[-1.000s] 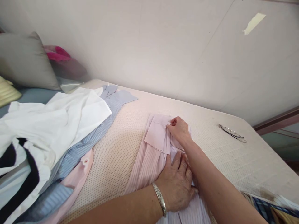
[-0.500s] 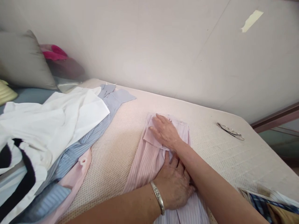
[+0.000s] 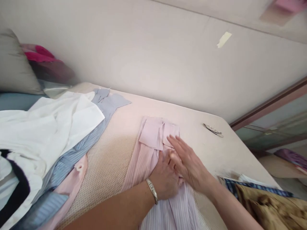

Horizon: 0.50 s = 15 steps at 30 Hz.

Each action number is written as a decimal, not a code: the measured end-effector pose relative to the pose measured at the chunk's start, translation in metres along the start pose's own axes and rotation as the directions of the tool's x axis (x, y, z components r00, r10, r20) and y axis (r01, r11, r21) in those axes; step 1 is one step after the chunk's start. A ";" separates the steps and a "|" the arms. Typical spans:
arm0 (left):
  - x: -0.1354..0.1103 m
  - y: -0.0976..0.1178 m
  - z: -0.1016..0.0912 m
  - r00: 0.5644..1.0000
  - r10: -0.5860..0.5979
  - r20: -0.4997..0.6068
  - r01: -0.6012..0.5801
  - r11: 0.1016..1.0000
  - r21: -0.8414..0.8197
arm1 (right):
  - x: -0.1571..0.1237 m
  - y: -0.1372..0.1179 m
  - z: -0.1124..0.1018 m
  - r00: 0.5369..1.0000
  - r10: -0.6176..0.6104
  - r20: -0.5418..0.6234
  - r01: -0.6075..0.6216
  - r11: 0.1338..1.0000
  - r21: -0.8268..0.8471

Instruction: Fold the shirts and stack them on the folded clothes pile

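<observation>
A pink-and-lilac striped shirt (image 3: 141, 163) lies folded into a long strip on the bed. Two plain, paler panels that look like cuffs (image 3: 150, 133) sit side by side near its far end. My left hand (image 3: 165, 179), with a silver bracelet (image 3: 152, 191) at the wrist, rests palm down on the shirt just below these panels. Its fingertips are partly covered by my right hand (image 3: 189, 163). The right hand is tilted on edge with fingers stretched out, its fingertips by the right-hand panel; whether they touch the cloth I cannot tell.
To the left lies a heap of clothes with a white garment (image 3: 57, 124) over a blue striped one (image 3: 96, 131). Eyeglasses (image 3: 213, 130) lie on the bed (image 3: 112, 153) at right. Brown folded clothing (image 3: 268, 204) is at lower right. A grey pillow (image 3: 16, 67) leans by the wall.
My right hand has drawn back from the panels toward me and to the right, uncovering them. My left hand stays on the shirt. The view has swung a little to the right.
</observation>
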<state>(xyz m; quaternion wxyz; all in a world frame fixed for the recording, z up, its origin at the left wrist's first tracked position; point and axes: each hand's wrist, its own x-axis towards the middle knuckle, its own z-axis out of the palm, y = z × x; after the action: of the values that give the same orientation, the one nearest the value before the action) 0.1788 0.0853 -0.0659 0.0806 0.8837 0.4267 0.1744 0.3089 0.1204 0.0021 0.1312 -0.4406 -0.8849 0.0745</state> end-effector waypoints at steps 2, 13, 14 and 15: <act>-0.002 0.000 -0.002 1.000 0.023 0.020 -0.023 1.000 0.001 | -0.062 -0.014 -0.001 1.000 0.019 -0.017 -0.020 0.999 -0.029; 0.000 -0.007 0.005 0.996 0.009 0.084 -0.013 0.999 0.044 | -0.139 -0.025 0.073 0.996 0.073 -0.055 -0.078 0.993 -0.089; 0.000 -0.007 0.005 0.995 0.013 0.095 -0.017 0.999 0.043 | -0.140 -0.024 0.073 0.995 0.083 -0.060 -0.087 0.993 -0.076; 0.000 -0.007 0.004 0.994 0.014 0.112 -0.019 0.999 0.045 | -0.140 -0.024 0.073 0.994 0.092 -0.061 -0.096 0.994 -0.061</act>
<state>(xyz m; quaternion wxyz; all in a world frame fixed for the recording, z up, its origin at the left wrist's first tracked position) 0.1753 0.0896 -0.0720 0.0825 0.8972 0.4183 0.1156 0.3499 -0.0071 -0.0852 0.1388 -0.4878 -0.8610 0.0394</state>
